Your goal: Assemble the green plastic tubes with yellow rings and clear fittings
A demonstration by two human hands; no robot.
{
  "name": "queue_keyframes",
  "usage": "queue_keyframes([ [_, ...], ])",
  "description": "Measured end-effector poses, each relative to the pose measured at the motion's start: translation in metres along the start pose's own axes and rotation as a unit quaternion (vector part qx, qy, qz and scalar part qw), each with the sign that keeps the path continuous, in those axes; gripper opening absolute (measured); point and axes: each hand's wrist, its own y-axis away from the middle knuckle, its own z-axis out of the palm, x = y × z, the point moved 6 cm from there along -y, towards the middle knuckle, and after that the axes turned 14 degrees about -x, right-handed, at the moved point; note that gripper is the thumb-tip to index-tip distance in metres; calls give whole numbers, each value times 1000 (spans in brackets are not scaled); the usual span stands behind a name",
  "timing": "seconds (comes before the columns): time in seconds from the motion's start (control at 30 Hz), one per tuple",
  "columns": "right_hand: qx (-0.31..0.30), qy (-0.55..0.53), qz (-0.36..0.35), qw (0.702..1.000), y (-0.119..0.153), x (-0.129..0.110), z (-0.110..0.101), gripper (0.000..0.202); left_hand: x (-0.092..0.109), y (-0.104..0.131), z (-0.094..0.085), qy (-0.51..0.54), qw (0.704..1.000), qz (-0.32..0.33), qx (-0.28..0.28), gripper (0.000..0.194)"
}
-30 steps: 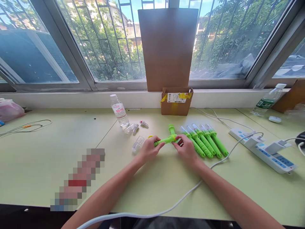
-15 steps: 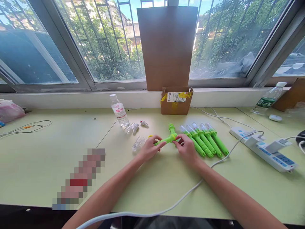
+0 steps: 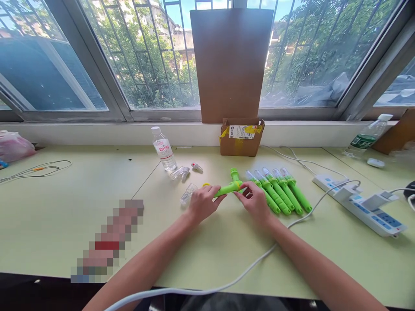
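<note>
Between my two hands a green plastic handle (image 3: 227,189) lies almost level, with a thin yellow ring near its right end. My left hand (image 3: 202,202) is closed around its left end. The fingertips of my right hand (image 3: 254,201) pinch the ringed end. Just behind stands or lies another green handle (image 3: 234,173), partly covered by the held one. A clear plastic cover (image 3: 188,194) rests left of my left hand, and a yellow piece (image 3: 206,185) peeks out behind its fingers. Several green sticks with clear tops (image 3: 275,192) lie side by side to the right.
Small clear parts (image 3: 180,173) and a white-and-red piece (image 3: 196,167) lie by a water bottle (image 3: 164,149). A cardboard box (image 3: 241,140) stands at the back. To the right is a power strip (image 3: 366,205); a white cable (image 3: 256,261) crosses under my right forearm.
My left hand has shifted slightly on the handle, and more of the green shows between my hands. My right hand keeps its pinch. The whole view has moved a little.
</note>
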Motion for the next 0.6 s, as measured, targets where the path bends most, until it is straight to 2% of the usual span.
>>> queue_keyframes([
  [0.23, -22, -29, 2, 999, -2, 3, 2, 23, -2, 0, 6, -22, 1000, -5, -6, 38],
  [0.43, -9, -27, 12, 1000, -1, 4, 3, 15, -3, 1, 6, 7, 999, -30, -6, 35],
  [0.6, -7, -19, 11, 1000, -1, 2, 3, 15, -7, 0, 8, 62, 996, -59, -33, 35],
])
